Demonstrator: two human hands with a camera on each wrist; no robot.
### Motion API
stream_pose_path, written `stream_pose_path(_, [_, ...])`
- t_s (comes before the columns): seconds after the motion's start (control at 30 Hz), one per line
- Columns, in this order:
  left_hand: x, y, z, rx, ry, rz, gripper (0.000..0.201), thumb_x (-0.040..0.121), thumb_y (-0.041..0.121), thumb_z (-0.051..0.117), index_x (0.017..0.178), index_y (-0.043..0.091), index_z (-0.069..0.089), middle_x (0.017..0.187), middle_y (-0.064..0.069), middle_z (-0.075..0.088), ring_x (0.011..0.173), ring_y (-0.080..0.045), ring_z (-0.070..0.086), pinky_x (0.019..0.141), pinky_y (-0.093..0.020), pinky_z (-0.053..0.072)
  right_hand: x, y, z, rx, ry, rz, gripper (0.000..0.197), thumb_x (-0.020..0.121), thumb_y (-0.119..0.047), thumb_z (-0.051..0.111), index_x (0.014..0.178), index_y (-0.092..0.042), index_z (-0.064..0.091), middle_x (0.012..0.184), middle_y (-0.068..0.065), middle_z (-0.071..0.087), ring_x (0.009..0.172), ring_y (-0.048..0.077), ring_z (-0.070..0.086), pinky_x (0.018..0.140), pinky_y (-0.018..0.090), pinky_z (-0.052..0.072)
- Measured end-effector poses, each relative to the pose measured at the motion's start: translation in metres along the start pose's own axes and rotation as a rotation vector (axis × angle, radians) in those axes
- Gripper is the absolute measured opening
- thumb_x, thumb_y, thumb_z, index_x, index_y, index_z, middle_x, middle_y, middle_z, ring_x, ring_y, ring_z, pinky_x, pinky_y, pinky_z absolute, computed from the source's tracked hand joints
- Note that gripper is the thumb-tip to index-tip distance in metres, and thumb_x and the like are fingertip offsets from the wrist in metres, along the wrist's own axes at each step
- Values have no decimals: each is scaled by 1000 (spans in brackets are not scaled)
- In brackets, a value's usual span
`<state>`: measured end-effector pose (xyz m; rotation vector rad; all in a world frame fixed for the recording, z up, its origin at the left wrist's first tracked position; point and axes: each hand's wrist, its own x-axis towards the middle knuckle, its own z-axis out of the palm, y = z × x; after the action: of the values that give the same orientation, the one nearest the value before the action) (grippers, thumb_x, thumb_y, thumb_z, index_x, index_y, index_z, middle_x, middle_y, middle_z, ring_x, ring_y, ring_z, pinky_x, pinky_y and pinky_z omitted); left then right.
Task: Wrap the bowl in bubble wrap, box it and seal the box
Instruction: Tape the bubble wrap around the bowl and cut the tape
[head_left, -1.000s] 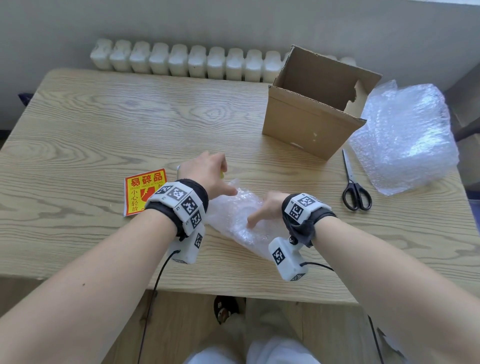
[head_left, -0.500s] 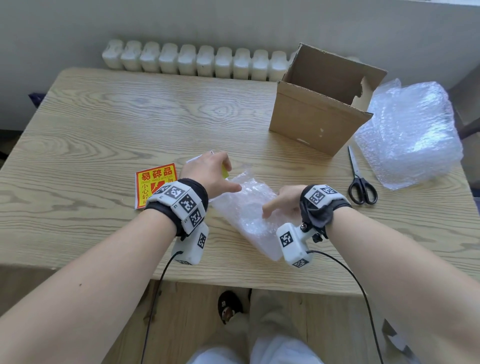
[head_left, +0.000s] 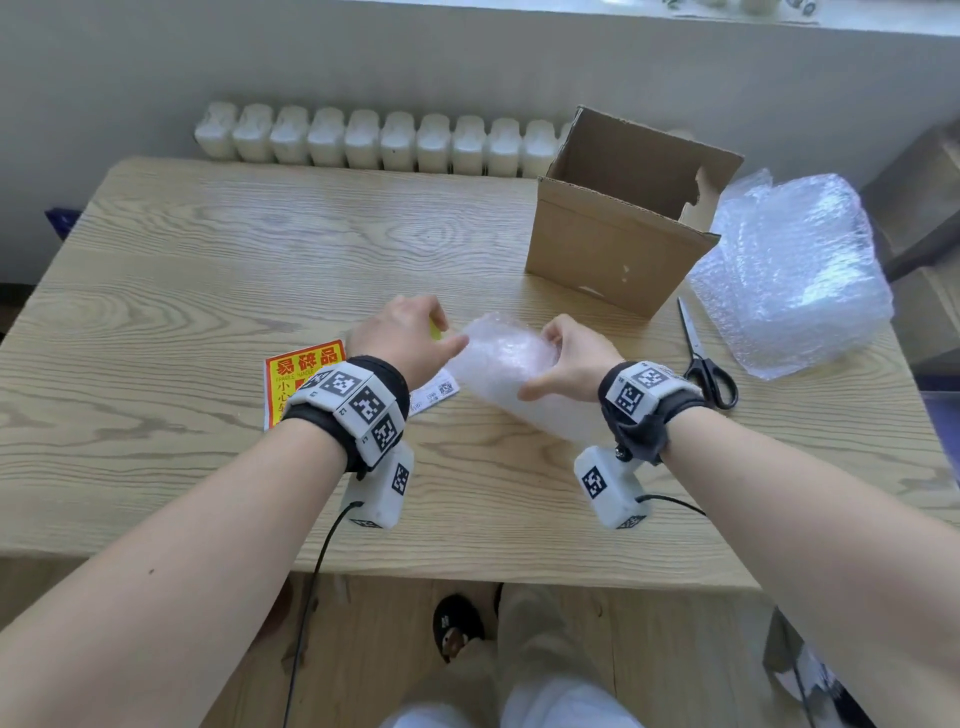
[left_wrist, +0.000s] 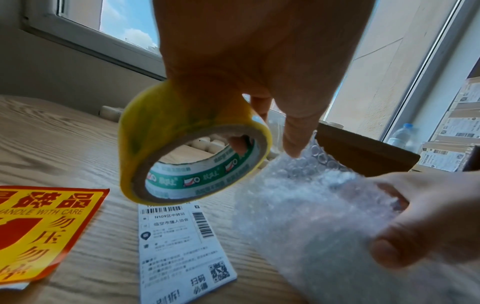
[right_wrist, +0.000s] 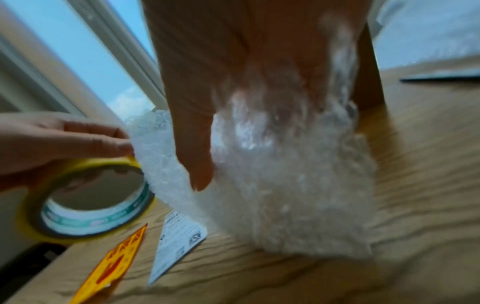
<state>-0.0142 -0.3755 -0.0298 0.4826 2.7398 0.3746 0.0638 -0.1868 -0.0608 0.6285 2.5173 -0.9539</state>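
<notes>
A bundle of bubble wrap (head_left: 506, 364) (left_wrist: 311, 216) (right_wrist: 285, 195) is held just above the table's middle; whatever it wraps is hidden inside. My right hand (head_left: 563, 358) (right_wrist: 233, 82) grips its right side, thumb across the front. My left hand (head_left: 408, 338) (left_wrist: 259, 61) holds a yellow tape roll (left_wrist: 192, 144) (right_wrist: 85, 203) (head_left: 435, 330), and its thumb touches the wrap's left edge. The open cardboard box (head_left: 623, 228) stands at the back right, flaps up.
A red and yellow fragile sticker (head_left: 301, 371) (left_wrist: 44, 226) and a white shipping label (head_left: 434, 396) (left_wrist: 182, 246) lie left of the bundle. Scissors (head_left: 706, 364) lie right of it. A heap of spare bubble wrap (head_left: 789, 275) sits at the table's right edge.
The bundle has been lifted and tipped up off the table. My right hand has shifted from pressing on top to gripping its right side. The shipping label now shows beneath my left hand.
</notes>
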Motion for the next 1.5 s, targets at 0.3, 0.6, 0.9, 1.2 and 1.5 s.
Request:
stream_pose_path(0.3, [5, 8, -3, -16, -52, -36, 23, 87, 53, 52, 79, 32, 57, 99, 6, 60, 97, -20, 57, 88, -38, 46, 4, 15, -8, 81, 59, 33, 49, 65, -39, 85, 101, -19, 58, 90, -8, 57, 84, 21, 67, 77, 42, 58])
stream_pose_path(0.6, [9, 35, 17, -189, -379, 96, 25, 85, 35, 61, 62, 25, 64, 59, 6, 56, 63, -15, 54, 63, -29, 43, 13, 16, -13, 61, 70, 40, 37, 65, -40, 85, 87, -22, 61, 89, -5, 66, 75, 18, 66, 76, 36, 57])
stream_pose_path(0.9, [17, 50, 39, -262, -333, -20, 27, 86, 41, 60, 66, 25, 66, 72, -1, 63, 68, -19, 57, 62, -27, 43, 14, 18, -12, 145, 116, 6, 33, 67, -28, 81, 68, -23, 49, 76, -1, 66, 80, 25, 68, 73, 40, 57])
stream_pose_path(1.2, [27, 63, 47, -291, -297, -88, 35, 85, 45, 61, 56, 26, 62, 63, 5, 62, 69, -17, 60, 60, -25, 43, 14, 26, -12, 297, 111, 12, 23, 66, -19, 82, 60, -19, 60, 70, 4, 69, 74, 25, 70, 69, 45, 60])
stream_pose_path(1.5, [30, 73, 45, -188, -285, -134, 35, 80, 52, 63, 66, 21, 69, 60, 2, 60, 58, -17, 56, 53, -24, 37, 16, 23, -15, 288, 79, -1, 25, 67, -21, 81, 62, -17, 57, 72, 5, 70, 73, 25, 71, 70, 44, 60])
